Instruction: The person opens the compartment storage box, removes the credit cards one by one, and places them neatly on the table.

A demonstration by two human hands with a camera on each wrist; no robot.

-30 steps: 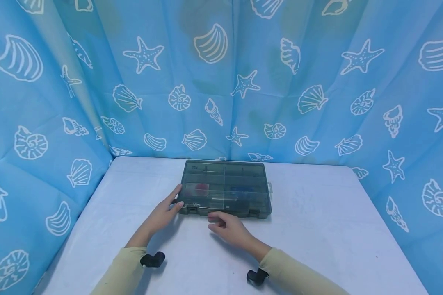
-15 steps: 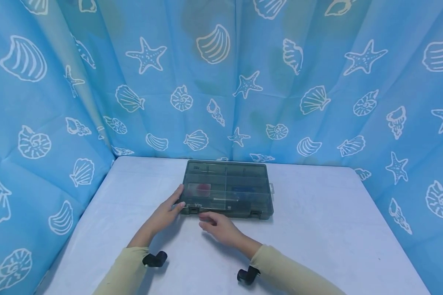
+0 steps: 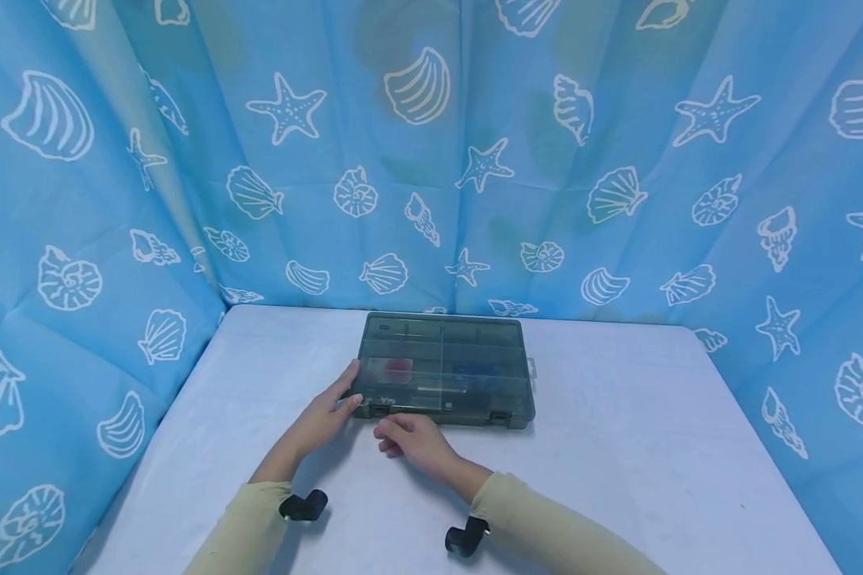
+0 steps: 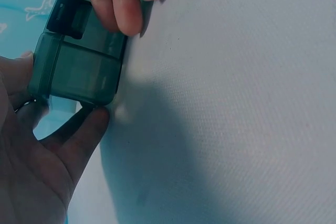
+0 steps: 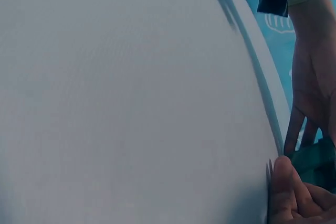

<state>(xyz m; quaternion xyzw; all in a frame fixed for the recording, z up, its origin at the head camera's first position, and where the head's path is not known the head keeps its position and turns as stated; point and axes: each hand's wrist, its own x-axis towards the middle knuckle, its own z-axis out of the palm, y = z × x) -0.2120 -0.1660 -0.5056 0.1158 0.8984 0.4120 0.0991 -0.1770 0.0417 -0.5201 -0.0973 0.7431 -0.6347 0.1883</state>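
Head view shows the smoky green organizer box lying flat and closed on the white desk, at twelve o'clock from my hands. My left hand rests open at the box's left front corner, at nine o'clock of it, fingers straight along the side. My right hand sits at the front edge near the left latch, fingers curled; whether they grip it I cannot tell.

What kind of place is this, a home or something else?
Probably a small recording booth set up for filming, not a lived-in room. A blue curtain printed with shells and starfish closes in a white table on three sides, and only a closed grey organizer box lies on it.
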